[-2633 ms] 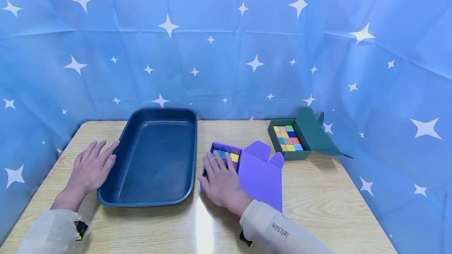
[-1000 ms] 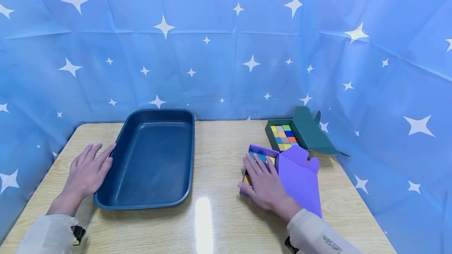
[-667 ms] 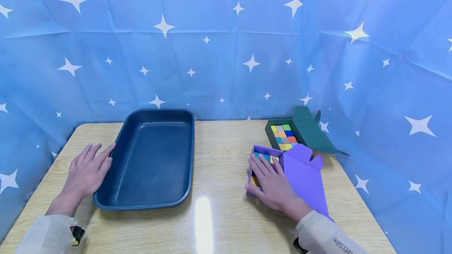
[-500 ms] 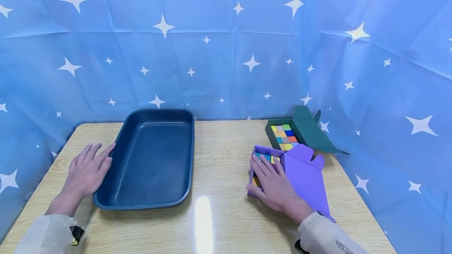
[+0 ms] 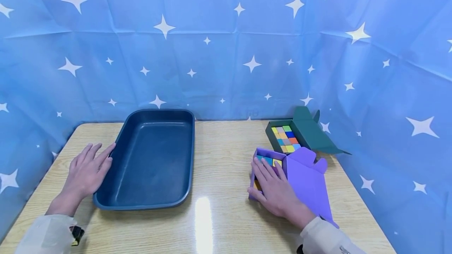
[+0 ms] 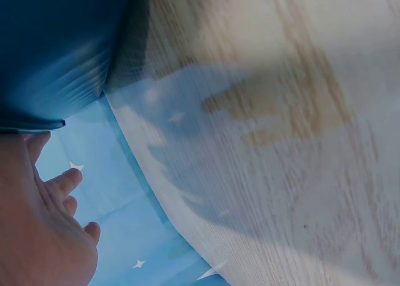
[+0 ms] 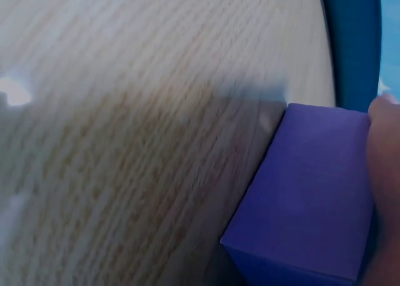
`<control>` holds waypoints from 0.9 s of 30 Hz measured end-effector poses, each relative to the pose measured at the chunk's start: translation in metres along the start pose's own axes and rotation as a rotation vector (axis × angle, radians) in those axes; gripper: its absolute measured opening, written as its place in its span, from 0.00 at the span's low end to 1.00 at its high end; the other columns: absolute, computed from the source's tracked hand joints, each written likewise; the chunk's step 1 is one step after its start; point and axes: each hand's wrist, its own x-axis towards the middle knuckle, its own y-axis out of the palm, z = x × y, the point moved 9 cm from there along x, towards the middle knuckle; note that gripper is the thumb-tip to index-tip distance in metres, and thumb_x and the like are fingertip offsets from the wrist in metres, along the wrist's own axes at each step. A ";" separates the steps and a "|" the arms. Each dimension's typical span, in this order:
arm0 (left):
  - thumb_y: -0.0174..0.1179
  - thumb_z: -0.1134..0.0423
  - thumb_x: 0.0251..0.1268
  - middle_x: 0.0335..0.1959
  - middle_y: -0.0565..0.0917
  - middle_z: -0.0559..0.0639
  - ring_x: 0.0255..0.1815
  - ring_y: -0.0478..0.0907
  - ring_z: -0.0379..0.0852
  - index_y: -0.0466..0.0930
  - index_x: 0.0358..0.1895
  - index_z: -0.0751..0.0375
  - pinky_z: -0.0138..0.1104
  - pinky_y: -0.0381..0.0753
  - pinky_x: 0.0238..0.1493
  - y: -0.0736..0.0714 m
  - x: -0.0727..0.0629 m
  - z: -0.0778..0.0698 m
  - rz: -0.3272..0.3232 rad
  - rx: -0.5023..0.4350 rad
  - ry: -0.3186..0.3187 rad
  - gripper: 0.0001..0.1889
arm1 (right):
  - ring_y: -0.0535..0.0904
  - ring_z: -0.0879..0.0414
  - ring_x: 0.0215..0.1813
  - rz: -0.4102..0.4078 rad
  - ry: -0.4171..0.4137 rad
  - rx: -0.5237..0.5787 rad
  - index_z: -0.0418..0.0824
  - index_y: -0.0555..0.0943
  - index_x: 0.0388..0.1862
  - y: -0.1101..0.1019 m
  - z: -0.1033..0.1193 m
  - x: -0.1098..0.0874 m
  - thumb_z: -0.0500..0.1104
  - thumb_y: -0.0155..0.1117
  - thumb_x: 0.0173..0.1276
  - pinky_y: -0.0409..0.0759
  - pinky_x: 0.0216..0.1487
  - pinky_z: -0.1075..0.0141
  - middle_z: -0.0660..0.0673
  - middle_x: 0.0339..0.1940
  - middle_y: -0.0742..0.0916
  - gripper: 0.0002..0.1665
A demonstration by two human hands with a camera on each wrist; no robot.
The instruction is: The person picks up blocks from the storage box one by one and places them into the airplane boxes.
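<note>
A purple box [image 5: 310, 185] lies on the right half of the table with its lid folded out to the right. Coloured cubes show inside, among them a yellow cube [image 5: 277, 162]. Across the box's top my right hand [image 5: 277, 193] lies with fingers straight, its thumb at the left wall, hiding most of the cubes. The right wrist view shows the box's purple side wall [image 7: 312, 186]. On the left, a dark blue tray [image 5: 155, 160] stands with nothing in it. My left hand [image 5: 86, 171] has its extended fingers at the tray's left rim.
Behind the purple box stands a dark green box [image 5: 272, 134] with its lid swung out to the right, holding several coloured cubes [image 5: 286, 138]. Wooden table [image 5: 222, 183] surface lies between tray and purple box. A blue star-patterned curtain [image 5: 226, 50] hangs around the table.
My right hand and the purple box have slid right, away from the tray and closer to the green box, then slightly towards me. My left hand stays at the tray's rim.
</note>
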 end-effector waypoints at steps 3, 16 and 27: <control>0.31 0.49 0.80 0.73 0.55 0.73 0.77 0.38 0.71 0.53 0.77 0.48 0.73 0.44 0.62 -0.001 0.000 0.000 -0.004 0.000 0.002 0.27 | 0.49 0.48 0.82 0.007 0.006 -0.012 0.47 0.51 0.80 0.000 0.000 -0.002 0.66 0.50 0.71 0.40 0.78 0.40 0.47 0.81 0.57 0.47; 0.31 0.49 0.80 0.72 0.55 0.73 0.77 0.38 0.71 0.52 0.77 0.48 0.74 0.44 0.62 0.001 0.000 0.002 -0.009 -0.004 0.005 0.27 | 0.50 0.46 0.81 -0.009 0.050 -0.042 0.45 0.53 0.79 -0.002 -0.017 -0.008 0.67 0.47 0.72 0.41 0.78 0.41 0.46 0.81 0.58 0.46; 0.31 0.49 0.80 0.73 0.55 0.72 0.77 0.38 0.71 0.53 0.77 0.47 0.74 0.44 0.62 0.000 0.000 0.002 -0.013 -0.005 0.005 0.27 | 0.46 0.50 0.82 0.050 -0.033 0.057 0.51 0.46 0.80 -0.001 -0.023 -0.015 0.59 0.48 0.75 0.33 0.79 0.47 0.51 0.82 0.54 0.42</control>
